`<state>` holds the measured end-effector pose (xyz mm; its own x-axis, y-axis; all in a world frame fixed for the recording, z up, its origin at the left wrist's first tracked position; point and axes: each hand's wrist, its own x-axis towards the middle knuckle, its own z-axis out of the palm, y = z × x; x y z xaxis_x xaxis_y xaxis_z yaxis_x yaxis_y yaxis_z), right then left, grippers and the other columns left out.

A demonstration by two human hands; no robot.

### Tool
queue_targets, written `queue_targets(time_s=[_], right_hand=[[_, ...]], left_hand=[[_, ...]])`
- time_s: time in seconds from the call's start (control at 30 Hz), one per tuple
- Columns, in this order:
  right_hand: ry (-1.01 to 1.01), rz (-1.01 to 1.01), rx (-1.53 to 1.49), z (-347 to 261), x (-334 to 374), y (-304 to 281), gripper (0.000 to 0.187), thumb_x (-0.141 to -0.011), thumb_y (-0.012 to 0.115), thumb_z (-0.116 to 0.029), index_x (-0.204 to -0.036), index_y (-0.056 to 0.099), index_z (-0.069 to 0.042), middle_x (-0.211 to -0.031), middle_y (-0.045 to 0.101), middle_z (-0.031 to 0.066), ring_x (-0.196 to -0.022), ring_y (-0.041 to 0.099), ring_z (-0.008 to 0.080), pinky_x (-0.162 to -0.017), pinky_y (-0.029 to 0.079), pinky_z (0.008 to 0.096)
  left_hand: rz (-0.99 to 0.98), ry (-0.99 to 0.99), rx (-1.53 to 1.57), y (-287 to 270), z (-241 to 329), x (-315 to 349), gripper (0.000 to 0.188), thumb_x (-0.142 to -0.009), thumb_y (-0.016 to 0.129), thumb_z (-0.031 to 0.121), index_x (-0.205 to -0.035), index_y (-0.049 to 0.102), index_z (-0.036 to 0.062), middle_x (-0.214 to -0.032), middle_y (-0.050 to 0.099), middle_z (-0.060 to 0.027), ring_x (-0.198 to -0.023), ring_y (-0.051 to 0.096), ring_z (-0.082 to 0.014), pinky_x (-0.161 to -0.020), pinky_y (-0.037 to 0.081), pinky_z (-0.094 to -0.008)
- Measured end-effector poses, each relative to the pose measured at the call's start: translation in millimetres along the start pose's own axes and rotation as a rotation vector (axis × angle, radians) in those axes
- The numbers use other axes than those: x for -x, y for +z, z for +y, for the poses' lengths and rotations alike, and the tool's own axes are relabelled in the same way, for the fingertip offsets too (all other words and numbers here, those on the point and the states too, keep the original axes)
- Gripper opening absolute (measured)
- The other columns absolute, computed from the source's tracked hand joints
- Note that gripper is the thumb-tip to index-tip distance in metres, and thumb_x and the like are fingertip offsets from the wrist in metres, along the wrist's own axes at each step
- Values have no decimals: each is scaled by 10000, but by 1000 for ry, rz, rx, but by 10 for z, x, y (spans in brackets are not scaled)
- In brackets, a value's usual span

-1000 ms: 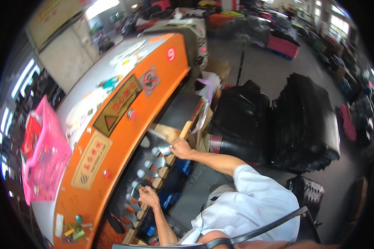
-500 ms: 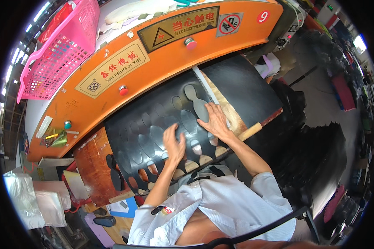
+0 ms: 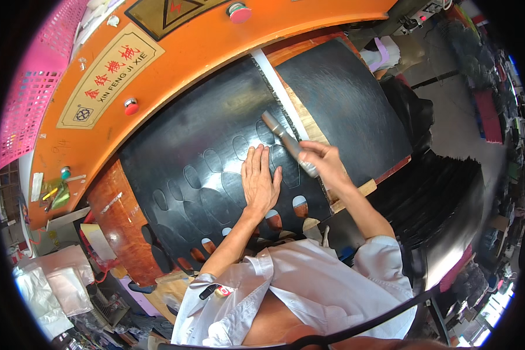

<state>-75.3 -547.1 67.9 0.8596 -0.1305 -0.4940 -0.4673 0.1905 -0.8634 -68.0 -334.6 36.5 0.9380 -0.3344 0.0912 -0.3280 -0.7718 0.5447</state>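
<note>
Left hand [image 3: 260,183], palm down on the black sheet [image 3: 198,111], outstretched; right hand [image 3: 325,165], gripping the grey cutter [image 3: 286,142], tilted over the sheet's outlines [image 3: 213,160]. Step, seemingly: positioning the cutter; next move calls for levelling it on uncut sheet.

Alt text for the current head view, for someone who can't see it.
A person's left hand lies flat on a black sheet marked with rounded outlines; the right hand holds a long grey tool over it. Beyond is an orange machine, with a pink basket at upper left.
</note>
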Motion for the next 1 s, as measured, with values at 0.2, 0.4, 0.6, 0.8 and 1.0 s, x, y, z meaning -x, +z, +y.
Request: queue_targets(time_s=[0.2, 0.4, 0.6, 0.8, 1.0], right_hand=[[-317, 463, 485, 71, -106, -455, 618, -810, 876, -275, -1278, 693, 84, -1207, 721, 237, -1096, 694, 328, -961, 558, 429], [-767, 596, 1082, 342, 74, -587, 456, -836, 804, -197, -1196, 701, 63, -1157, 688, 237, -1068, 625, 431, -960, 522, 483], [-439, 520, 775, 573, 732, -225, 312, -924, 779, -200, -1104, 687, 36, -859, 724, 171, -769, 689, 353, -742, 546, 456], [-86, 467, 228, 663, 828, -167, 340, -955, 807, -269, -985, 715, 57, -758, 657, 3, -667, 554, 59, -586, 428, 262], [128, 173, 47, 846, 727, -121, 308, -987, 792, -296, -958, 750, 8, -797, 636, -57, -692, 504, 31, -586, 391, 258]], left_hand=[[59, 6, -11, 1, 19, -20, 631, -954, 721, 234, -1497, 507, -3, -1577, 476, -171, -1521, 369, -396, -1225, 300, -526], [2, 14, 34, -63, 72, 95, 678, -910, 758, 222, -1493, 501, -9, -1576, 473, -176, -1520, 368, -404, -1218, 303, -530], [-169, 228, 81, -243, -11, -98, 729, -867, 750, 192, -1510, 478, -20, -1602, 446, -193, -1540, 345, -400, -1245, 299, -529], [-318, 389, 98, -105, -80, -93, 703, -900, 694, 180, -1524, 460, -44, -1648, 390, -201, -1567, 307, -389, -1291, 269, -509], [-308, 440, 174, -82, -33, 98, 744, -905, 689, 264, -1526, 458, -72, -1648, 392, -241, -1580, 305, -366, -1313, 223, -477]])
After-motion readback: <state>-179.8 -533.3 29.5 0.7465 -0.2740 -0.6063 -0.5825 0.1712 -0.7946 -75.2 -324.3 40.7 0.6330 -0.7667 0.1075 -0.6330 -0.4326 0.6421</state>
